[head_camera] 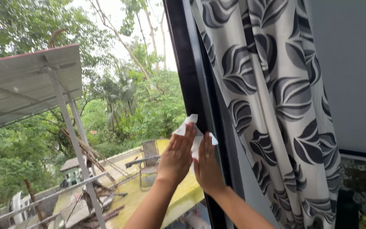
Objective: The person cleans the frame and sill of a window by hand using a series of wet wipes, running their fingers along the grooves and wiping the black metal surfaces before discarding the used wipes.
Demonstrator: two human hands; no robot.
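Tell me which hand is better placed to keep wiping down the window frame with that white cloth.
Right, probably. The right hand lies flat on the white cloth right against the dark window frame. The left hand also presses the cloth but sits further out over the glass.
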